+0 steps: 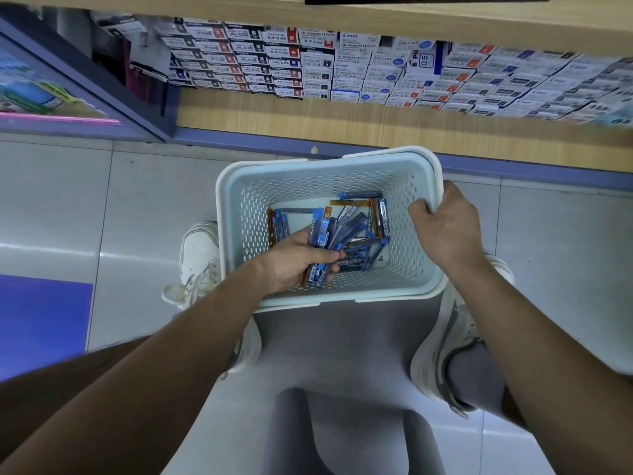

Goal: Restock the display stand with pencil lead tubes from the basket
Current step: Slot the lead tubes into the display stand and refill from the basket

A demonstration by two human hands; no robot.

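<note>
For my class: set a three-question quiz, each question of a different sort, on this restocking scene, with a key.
1. True or false: the left hand grips several pencil lead tubes inside the basket.
2. What does the right hand hold? A) one tube B) the basket's rim C) a shelf box
3. Fill the gap: most tubes have ____ ends.
Key: 1 true; 2 B; 3 blue.
</note>
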